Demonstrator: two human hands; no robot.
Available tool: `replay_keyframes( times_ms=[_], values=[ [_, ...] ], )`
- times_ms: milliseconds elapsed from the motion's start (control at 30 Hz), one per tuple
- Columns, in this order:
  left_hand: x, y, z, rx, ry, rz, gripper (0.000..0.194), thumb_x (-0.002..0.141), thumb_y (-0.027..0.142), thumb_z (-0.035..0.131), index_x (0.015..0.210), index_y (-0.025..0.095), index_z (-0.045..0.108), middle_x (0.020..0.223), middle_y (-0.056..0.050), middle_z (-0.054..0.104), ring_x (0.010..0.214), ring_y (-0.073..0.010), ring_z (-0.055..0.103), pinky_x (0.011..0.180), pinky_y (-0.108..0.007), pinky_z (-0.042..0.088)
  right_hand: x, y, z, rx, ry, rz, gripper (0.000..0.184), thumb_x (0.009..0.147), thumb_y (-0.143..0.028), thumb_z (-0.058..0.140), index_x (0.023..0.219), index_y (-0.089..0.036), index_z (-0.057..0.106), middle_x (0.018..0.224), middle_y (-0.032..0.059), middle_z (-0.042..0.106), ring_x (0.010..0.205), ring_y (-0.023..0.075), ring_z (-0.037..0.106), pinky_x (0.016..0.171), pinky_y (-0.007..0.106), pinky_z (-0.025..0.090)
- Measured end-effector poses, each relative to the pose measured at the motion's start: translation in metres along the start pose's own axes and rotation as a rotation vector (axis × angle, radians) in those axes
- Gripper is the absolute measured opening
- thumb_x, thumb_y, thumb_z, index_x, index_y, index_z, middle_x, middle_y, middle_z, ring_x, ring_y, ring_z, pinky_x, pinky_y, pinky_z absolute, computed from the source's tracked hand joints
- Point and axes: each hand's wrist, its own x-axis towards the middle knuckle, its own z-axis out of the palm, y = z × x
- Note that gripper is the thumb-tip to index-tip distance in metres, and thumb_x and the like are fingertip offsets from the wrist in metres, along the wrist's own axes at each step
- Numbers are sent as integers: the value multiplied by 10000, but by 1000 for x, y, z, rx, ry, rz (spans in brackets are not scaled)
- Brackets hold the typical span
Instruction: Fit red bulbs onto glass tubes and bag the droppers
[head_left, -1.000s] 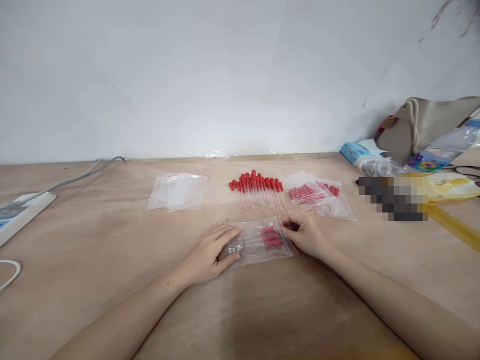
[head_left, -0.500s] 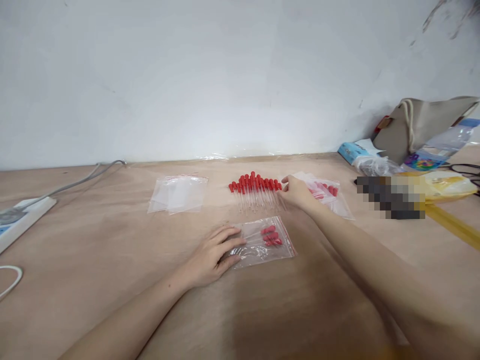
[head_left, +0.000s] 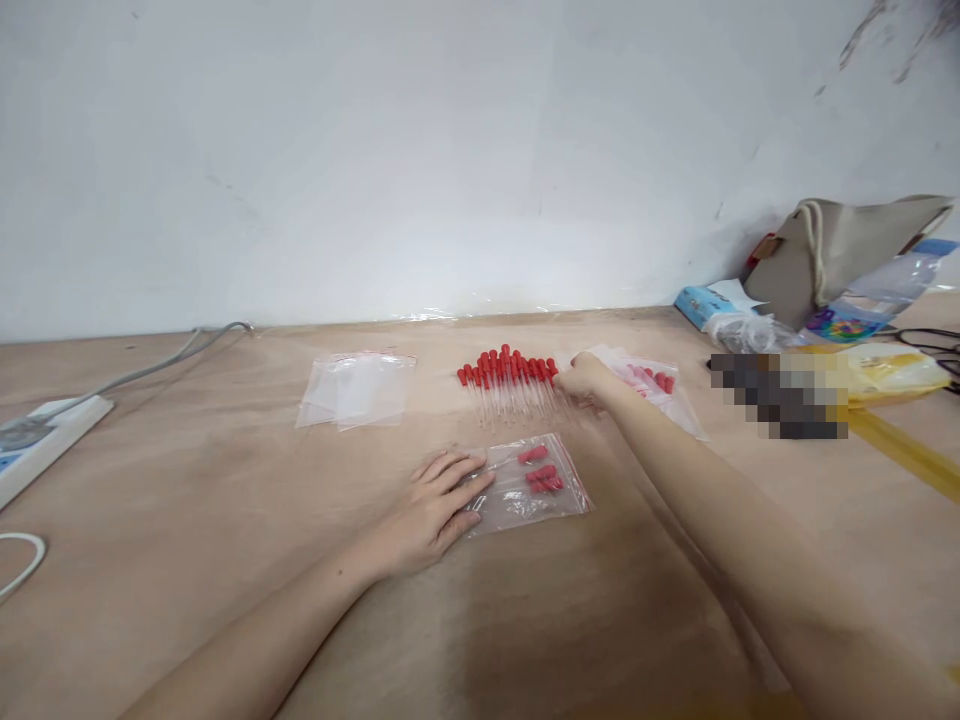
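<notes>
My left hand (head_left: 439,510) lies flat with fingers spread, its fingertips pressing on the left edge of a clear zip bag (head_left: 499,515). Inside that bag are a few droppers with red bulbs (head_left: 534,454), their clear stems pointing left. Beyond it is a row of loose red-bulbed droppers (head_left: 504,365), bulbs towards the wall. At the row's right end my right hand (head_left: 583,380) has its fingers closed in a pinch at the red bulb of the outermost dropper (head_left: 556,380). The fingertips are partly hidden.
Flat zip bags (head_left: 360,390) lie to the left of the droppers. Right of them, more filled bags (head_left: 664,400) are stacked, partly behind my right hand. A tissue pack (head_left: 701,303), a bottle (head_left: 892,285) and a grey bag (head_left: 862,235) stand at the far right; a power strip (head_left: 64,440) is at left.
My right hand's fingers have closed in at the end dropper. Within the near bag, the upper red bulb now sits farther from the others. My left hand stays almost still.
</notes>
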Motion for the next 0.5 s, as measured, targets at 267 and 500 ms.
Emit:
replay_keyframes(
  times_ms=[267,500],
  values=[
    [0,-1,1,-5,9,-1,440,900,331,361,1334,265,325,1342,-58,390,1247,-226,309,1025,-438,296,-39,46,-12,650,-230,-229,364,627,-210,526,988,-172,510,514,-52,471,399,81,430,390,206,347],
    [1,1,-1,-25,24,-7,426,900,322,364,1324,279,343,1325,-52,408,1230,-232,326,1012,-445,313,-81,67,10,1002,-93,-218,697,608,-205,518,1233,-261,217,576,-97,490,408,100,486,379,218,405]
  ],
)
